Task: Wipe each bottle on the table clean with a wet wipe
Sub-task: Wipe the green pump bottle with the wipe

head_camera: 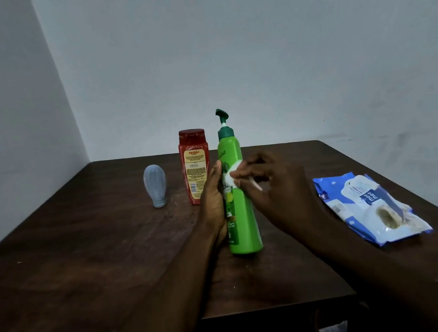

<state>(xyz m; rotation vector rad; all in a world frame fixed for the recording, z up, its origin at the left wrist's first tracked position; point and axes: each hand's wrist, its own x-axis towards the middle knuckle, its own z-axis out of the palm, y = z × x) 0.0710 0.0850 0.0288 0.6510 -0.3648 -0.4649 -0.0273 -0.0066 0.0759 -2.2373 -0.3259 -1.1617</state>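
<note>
Left hand (212,193) grips the green bottle (242,217); right hand (268,185) pinches a wipe (233,174) against it. Red bottle (195,168) likely comes next.

Before you: dark brown wooden table (87,260). On it, from your left: pale grey bulb-shaped bottle (155,184) standing on cap, red labelled plastic bottle (195,165), tall green plastic pump bottle (241,217) upright, blue-white wipe pack (365,204) lying flat.

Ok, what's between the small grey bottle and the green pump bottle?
In the head view, the red bottle stands upright between the small grey bottle and the green pump bottle, partly behind the left hand.
</note>
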